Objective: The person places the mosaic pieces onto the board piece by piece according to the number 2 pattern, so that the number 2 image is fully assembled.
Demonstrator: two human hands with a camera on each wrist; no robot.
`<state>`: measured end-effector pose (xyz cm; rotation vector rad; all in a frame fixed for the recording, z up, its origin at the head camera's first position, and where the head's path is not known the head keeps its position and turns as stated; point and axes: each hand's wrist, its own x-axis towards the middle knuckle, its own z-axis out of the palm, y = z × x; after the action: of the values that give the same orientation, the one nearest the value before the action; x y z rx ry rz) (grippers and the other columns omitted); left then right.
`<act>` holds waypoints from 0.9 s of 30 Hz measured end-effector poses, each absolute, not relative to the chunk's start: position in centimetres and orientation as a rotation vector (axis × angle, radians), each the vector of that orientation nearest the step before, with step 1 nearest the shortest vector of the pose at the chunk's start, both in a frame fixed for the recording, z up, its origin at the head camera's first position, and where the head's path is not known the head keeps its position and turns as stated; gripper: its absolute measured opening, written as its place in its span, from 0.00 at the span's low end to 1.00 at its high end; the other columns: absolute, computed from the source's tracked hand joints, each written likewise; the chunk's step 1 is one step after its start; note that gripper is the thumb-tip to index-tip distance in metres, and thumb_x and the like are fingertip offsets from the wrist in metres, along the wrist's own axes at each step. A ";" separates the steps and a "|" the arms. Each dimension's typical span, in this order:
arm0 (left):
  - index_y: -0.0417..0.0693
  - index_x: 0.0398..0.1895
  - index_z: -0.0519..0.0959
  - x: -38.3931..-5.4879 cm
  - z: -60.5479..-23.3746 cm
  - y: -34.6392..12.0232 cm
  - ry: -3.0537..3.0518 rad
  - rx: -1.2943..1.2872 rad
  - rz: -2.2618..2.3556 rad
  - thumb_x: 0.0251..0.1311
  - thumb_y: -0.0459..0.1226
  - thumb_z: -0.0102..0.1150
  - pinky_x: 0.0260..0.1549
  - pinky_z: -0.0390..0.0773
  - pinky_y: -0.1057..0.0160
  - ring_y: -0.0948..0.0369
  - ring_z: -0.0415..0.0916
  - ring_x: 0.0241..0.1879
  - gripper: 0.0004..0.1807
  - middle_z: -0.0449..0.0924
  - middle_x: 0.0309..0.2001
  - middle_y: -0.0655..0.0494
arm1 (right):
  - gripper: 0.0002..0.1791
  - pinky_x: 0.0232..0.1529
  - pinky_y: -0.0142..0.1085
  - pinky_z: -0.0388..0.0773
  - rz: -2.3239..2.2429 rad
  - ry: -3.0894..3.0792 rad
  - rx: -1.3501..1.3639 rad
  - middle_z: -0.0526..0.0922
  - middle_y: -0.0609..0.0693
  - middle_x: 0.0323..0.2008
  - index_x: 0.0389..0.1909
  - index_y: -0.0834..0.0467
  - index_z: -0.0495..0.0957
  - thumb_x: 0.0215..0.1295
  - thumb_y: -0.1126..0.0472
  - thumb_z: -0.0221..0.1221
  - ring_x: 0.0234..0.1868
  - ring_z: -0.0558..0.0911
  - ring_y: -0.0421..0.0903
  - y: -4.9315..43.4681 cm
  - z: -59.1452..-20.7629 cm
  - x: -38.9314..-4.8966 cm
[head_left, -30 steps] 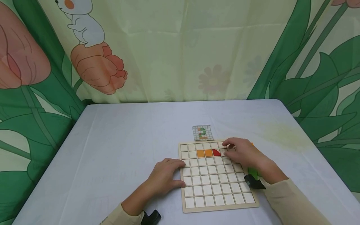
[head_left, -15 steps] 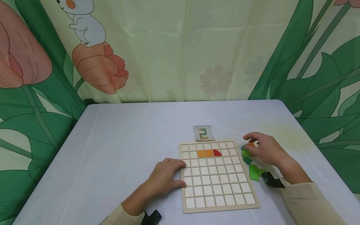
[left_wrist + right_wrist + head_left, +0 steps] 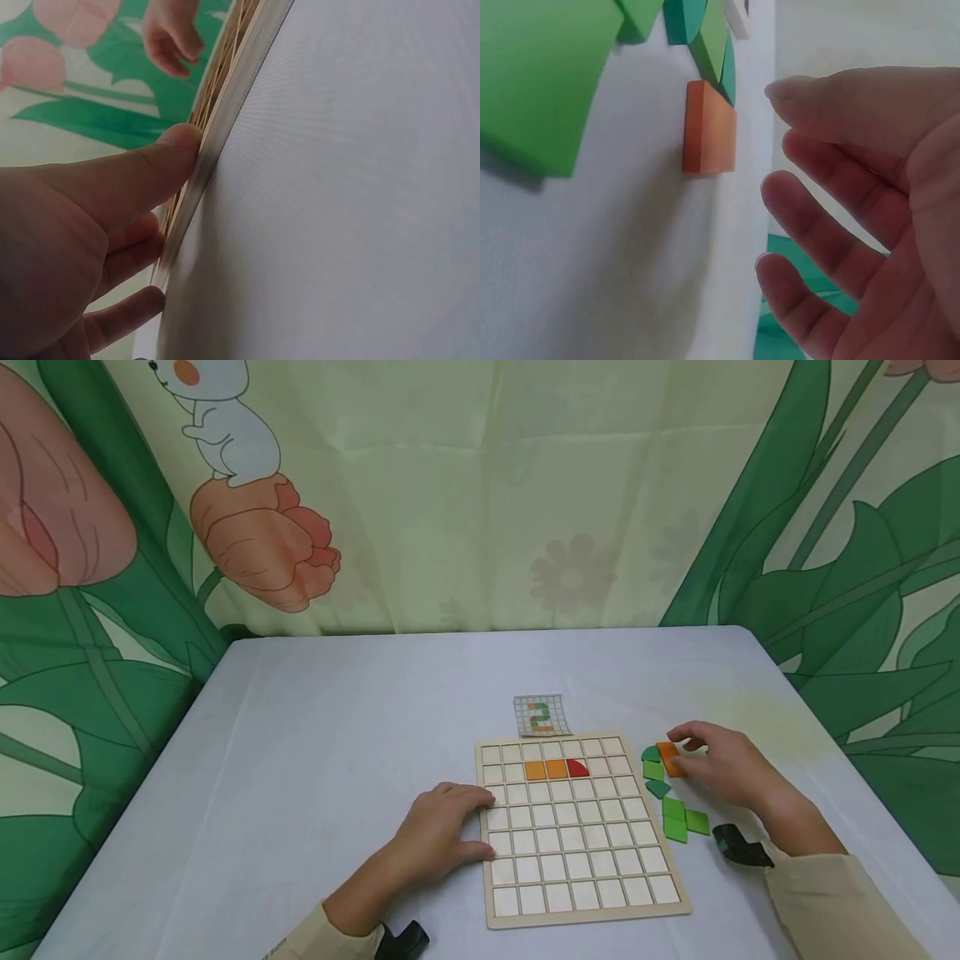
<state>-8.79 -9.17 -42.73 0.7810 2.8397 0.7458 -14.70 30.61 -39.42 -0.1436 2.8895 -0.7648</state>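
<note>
A wooden grid board [image 3: 588, 912] with white cells lies on the table. In its second row are two orange square tiles [image 3: 546, 769] and a red quarter-round tile [image 3: 577, 768]. My left hand [image 3: 446, 827] rests against the board's left edge; in the left wrist view its thumb [image 3: 161, 161] presses the rim. My right hand [image 3: 727, 767] hovers beside orange tiles [image 3: 669, 760] right of the board, fingertips close to them. The right wrist view has an orange tile [image 3: 709, 127] standing apart from its loosely bent fingers, which hold nothing.
Green tiles [image 3: 674, 820] and dark green rounded tiles [image 3: 658, 788] lie along the board's right side. Behind the board is a small pattern card [image 3: 542, 715] with a coloured figure on a grid. A printed curtain [image 3: 480, 493] hangs behind the white table [image 3: 337, 735].
My right hand has moved right, from over the board's upper right to the loose tiles, then slightly farther right, uncovering the orange ones. The left hand stays at the board's edge.
</note>
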 end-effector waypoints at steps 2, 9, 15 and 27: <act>0.50 0.58 0.79 -8.8 -42.8 -9.2 2.842 0.782 0.744 0.50 0.49 0.77 0.54 0.72 0.48 0.55 0.71 0.59 0.32 0.79 0.59 0.59 | 0.21 0.51 0.62 0.74 -0.755 2.888 -0.133 0.78 0.69 0.53 0.58 0.67 0.75 0.67 0.61 0.59 0.53 0.74 0.67 30.7 -39.5 -14.8; 0.50 0.58 0.79 -8.7 -42.8 -9.2 2.838 0.784 0.756 0.50 0.49 0.77 0.54 0.72 0.48 0.55 0.71 0.59 0.32 0.79 0.59 0.59 | 0.21 0.49 0.60 0.75 -0.704 2.871 -0.135 0.79 0.68 0.51 0.57 0.67 0.76 0.67 0.61 0.60 0.50 0.75 0.66 31.0 -39.6 -15.2; 0.50 0.58 0.79 -8.7 -42.9 -9.2 2.844 0.784 0.748 0.50 0.49 0.77 0.54 0.72 0.48 0.55 0.71 0.59 0.32 0.78 0.59 0.59 | 0.20 0.48 0.57 0.77 -0.686 2.863 -0.152 0.80 0.66 0.49 0.55 0.67 0.77 0.67 0.61 0.60 0.48 0.76 0.63 31.1 -40.0 -15.5; 0.50 0.59 0.79 -8.7 -42.8 -9.2 2.842 0.774 0.746 0.50 0.49 0.77 0.54 0.71 0.47 0.55 0.71 0.59 0.32 0.78 0.59 0.59 | 0.21 0.50 0.59 0.76 -0.661 2.856 -0.152 0.79 0.68 0.51 0.57 0.68 0.77 0.68 0.60 0.58 0.49 0.76 0.64 31.1 -40.3 -15.8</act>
<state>-8.71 -9.18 -42.78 0.7740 2.8424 0.7464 -15.80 31.08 -40.33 -0.1524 2.8562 -0.6611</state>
